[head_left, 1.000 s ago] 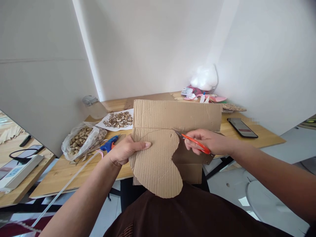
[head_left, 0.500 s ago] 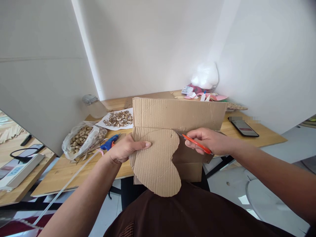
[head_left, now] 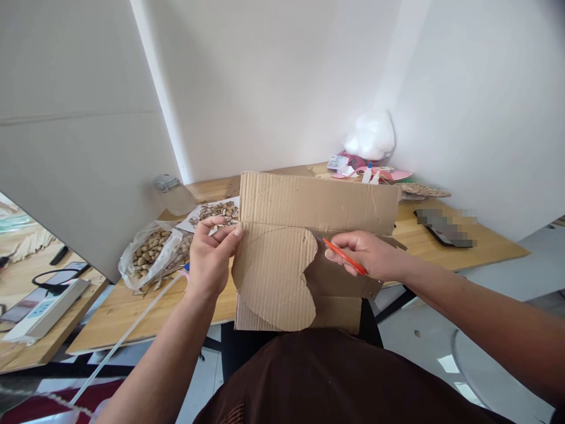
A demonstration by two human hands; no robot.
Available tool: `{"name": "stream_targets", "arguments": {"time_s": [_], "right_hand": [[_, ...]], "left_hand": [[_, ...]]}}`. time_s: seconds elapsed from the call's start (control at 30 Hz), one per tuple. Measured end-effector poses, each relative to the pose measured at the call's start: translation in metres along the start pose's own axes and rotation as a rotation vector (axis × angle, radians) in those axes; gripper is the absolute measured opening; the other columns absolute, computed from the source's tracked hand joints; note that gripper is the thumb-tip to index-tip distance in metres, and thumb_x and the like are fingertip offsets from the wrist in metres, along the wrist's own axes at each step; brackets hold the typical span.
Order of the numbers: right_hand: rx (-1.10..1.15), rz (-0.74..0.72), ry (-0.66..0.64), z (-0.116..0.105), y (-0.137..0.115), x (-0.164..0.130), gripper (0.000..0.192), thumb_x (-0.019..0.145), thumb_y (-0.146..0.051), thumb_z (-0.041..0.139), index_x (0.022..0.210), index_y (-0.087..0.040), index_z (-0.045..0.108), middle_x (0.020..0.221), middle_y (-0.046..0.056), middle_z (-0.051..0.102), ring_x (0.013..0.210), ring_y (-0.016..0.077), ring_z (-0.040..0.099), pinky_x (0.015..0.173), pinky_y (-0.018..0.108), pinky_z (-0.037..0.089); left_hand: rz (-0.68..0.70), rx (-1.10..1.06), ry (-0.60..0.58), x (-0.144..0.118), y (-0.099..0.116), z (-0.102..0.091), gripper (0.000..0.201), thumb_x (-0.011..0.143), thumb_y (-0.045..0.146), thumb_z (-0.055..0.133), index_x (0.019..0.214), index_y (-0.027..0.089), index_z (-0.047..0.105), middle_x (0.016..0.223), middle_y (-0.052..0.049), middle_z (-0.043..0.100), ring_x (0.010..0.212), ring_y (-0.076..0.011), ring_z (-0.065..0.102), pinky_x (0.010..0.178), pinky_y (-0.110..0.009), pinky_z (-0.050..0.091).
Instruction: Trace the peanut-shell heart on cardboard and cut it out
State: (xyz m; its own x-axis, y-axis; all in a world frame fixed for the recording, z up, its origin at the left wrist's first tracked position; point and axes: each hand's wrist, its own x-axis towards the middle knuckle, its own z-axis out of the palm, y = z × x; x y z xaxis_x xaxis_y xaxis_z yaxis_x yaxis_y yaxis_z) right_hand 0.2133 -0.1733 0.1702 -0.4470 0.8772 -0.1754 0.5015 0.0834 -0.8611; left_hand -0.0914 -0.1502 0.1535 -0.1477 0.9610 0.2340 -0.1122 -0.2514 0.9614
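- Two bare hands are working one sheet of brown corrugated cardboard [head_left: 318, 203], which is being held upright in the air over the near edge of the light wooden table [head_left: 494, 250].
- No printing or label is showing on the sheet; only a thin drawn curve and a rounded, partly cut-out lobe [head_left: 273, 277] are showing.
- Left hand [head_left: 210, 256] is gripping the sheet's left edge, fingertips curled over it at the fold line.
- Right hand [head_left: 368, 256] is closing around the orange-handled scissors [head_left: 339, 254], whose blades are lying at the cut by the lobe's upper right; how far they are parted cannot be told.
- Behind the sheet's left side, loose nut shells on white paper [head_left: 212, 212] and a clear plastic bag of shells [head_left: 148, 253] are lying on the table.
- Farther back, a white plastic bag [head_left: 371, 135] and pink paper scraps [head_left: 391, 174] are sitting in the corner.
- At the right, a blurred dark phone [head_left: 445, 228] is lying flat.
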Motion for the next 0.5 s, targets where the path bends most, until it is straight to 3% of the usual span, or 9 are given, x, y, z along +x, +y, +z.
{"name": "stream_targets", "arguments": {"time_s": [0.07, 0.13, 0.23, 0.3, 0.4, 0.5], "right_hand": [[0.02, -0.004, 0.001, 0.003, 0.001, 0.002, 0.042, 0.089, -0.058, 0.055, 0.072, -0.02, 0.047, 0.061, -0.005, 0.042, 0.055, 0.01, 0.038, 0.053, 0.026, 0.025], [0.041, -0.004, 0.0, 0.007, 0.002, 0.004, 0.041, 0.089, -0.056, 0.057, 0.072, -0.02, 0.046, 0.06, -0.005, 0.042, 0.054, 0.0097, 0.036, 0.052, 0.026, 0.025], [0.047, 0.003, -0.003, 0.01, 0.004, 0.007, 0.041, 0.087, -0.055, 0.06, 0.071, -0.02, 0.046, 0.059, -0.006, 0.042, 0.053, 0.0093, 0.034, 0.052, 0.026, 0.024], [0.043, 0.007, -0.012, 0.011, 0.003, 0.008, 0.041, 0.087, -0.056, 0.059, 0.072, -0.02, 0.047, 0.059, -0.005, 0.044, 0.054, 0.0094, 0.035, 0.052, 0.026, 0.024], [0.089, 0.004, -0.081, 0.008, -0.001, 0.009, 0.043, 0.088, -0.059, 0.056, 0.074, -0.02, 0.046, 0.061, -0.005, 0.045, 0.054, 0.0094, 0.038, 0.053, 0.026, 0.026], [0.142, -0.008, -0.189, 0.003, -0.008, 0.006, 0.042, 0.088, -0.058, 0.056, 0.073, -0.02, 0.045, 0.06, -0.004, 0.046, 0.054, 0.0096, 0.038, 0.054, 0.027, 0.028]], "left_hand": [[0.076, 0.033, -0.03, -0.001, 0.004, -0.003, 0.029, 0.074, 0.031, 0.08, 0.094, 0.025, 0.059, 0.092, 0.003, 0.071, 0.077, -0.0099, 0.064, 0.067, -0.02, 0.047], [0.034, 0.09, -0.147, -0.002, 0.006, -0.004, 0.022, 0.075, 0.031, 0.08, 0.09, 0.024, 0.066, 0.101, 0.001, 0.071, 0.089, -0.0135, 0.065, 0.074, -0.022, 0.049], [-0.069, 0.156, -0.298, 0.0, 0.007, -0.006, 0.036, 0.074, 0.03, 0.081, 0.109, 0.026, 0.072, 0.126, -0.003, 0.068, 0.115, -0.0225, 0.061, 0.091, -0.03, 0.051], [-0.046, 0.175, -0.355, 0.004, 0.006, -0.006, 0.048, 0.073, 0.028, 0.082, 0.119, 0.028, 0.07, 0.14, -0.003, 0.06, 0.131, -0.0258, 0.052, 0.105, -0.034, 0.045], [-0.005, 0.174, -0.411, 0.01, 0.004, -0.006, 0.054, 0.072, 0.026, 0.082, 0.124, 0.03, 0.068, 0.147, -0.002, 0.054, 0.138, -0.0262, 0.045, 0.114, -0.037, 0.038], [-0.047, 0.148, -0.431, 0.013, 0.003, -0.008, 0.056, 0.073, 0.025, 0.082, 0.126, 0.031, 0.067, 0.149, -0.001, 0.052, 0.138, -0.0265, 0.046, 0.112, -0.037, 0.041]]}}
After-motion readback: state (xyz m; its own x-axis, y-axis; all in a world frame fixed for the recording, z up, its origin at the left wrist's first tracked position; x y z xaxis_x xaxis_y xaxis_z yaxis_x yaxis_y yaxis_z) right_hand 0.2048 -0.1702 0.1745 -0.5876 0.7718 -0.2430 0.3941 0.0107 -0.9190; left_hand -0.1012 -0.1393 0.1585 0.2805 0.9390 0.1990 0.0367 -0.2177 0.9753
